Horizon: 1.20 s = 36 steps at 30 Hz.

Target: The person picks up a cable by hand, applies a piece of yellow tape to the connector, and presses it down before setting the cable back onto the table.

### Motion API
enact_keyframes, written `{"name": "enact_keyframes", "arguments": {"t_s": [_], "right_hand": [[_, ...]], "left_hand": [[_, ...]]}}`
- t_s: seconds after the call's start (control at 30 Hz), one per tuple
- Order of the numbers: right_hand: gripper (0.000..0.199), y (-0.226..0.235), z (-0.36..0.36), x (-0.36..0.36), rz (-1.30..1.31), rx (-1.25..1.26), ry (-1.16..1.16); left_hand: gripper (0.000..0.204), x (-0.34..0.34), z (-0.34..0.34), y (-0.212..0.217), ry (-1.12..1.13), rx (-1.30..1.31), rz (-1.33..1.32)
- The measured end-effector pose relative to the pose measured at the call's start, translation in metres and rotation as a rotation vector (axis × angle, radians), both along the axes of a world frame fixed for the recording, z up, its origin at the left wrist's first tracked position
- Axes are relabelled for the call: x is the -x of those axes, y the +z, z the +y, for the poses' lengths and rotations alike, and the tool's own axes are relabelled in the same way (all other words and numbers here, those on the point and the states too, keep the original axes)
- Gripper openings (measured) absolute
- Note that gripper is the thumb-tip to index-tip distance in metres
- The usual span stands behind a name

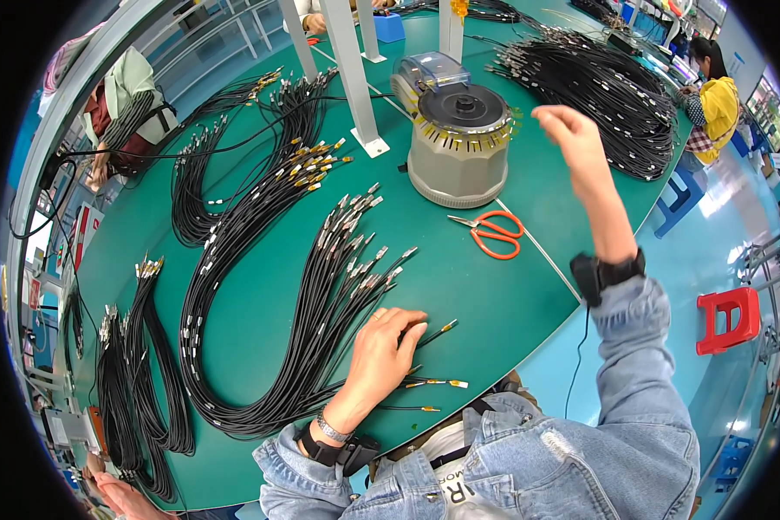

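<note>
while the round green bench [459, 295] fills mid-frame, the looped bundle of black cables [260, 347] runs lower left to upper right; left hand [381, 351] lies flat, fingers together, on its gold-tipped ends [446, 327]; right hand [568, 130], loosely curled, is raised beside the grey round tape dispenser [459, 139].

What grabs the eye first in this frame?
Long bundles of black cables with metal connectors fan across the green table. At the table's far middle stands a round grey tape dispenser, orange-handled scissors lying just in front of it. The left hand rests on cable ends at the near edge; the right hand is raised beside the dispenser.
</note>
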State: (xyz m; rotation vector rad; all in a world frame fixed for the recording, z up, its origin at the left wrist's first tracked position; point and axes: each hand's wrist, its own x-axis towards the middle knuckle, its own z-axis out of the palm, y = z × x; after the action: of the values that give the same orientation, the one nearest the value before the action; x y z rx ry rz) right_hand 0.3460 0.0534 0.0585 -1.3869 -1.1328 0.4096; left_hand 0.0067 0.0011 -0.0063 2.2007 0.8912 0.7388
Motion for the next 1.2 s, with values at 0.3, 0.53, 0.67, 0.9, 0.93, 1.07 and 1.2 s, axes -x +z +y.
{"name": "enact_keyframes", "arguments": {"t_s": [0.3,0.53,0.67,0.9,0.93,1.07,1.2], "right_hand": [[0.021,0.020,0.056,-0.037,-0.123,0.517,0.090],[0.020,0.034,0.051,-0.030,0.041,0.388,0.172],[0.016,0.050,0.019,0.008,0.280,0.102,0.337],[0.010,0.007,-0.038,0.102,0.573,0.104,0.599],[0.011,-0.002,-0.046,0.114,0.617,0.126,0.589],[0.010,-0.032,-0.071,0.161,0.749,0.204,0.577],[0.007,-0.052,-0.086,0.189,0.895,0.214,0.534]], "left_hand": [[0.012,0.017,0.020,0.004,0.299,-0.375,0.173],[0.016,0.024,0.027,0.001,0.338,-0.363,0.343],[0.018,0.019,0.026,0.004,0.298,-0.367,0.330],[0.017,0.020,0.028,-0.005,0.246,-0.342,0.225],[0.013,0.019,0.026,-0.003,0.256,-0.256,0.149],[0.008,0.017,0.022,0.013,0.216,0.377,-0.148],[0.013,0.021,0.022,0.017,0.155,0.759,-0.299]]}}
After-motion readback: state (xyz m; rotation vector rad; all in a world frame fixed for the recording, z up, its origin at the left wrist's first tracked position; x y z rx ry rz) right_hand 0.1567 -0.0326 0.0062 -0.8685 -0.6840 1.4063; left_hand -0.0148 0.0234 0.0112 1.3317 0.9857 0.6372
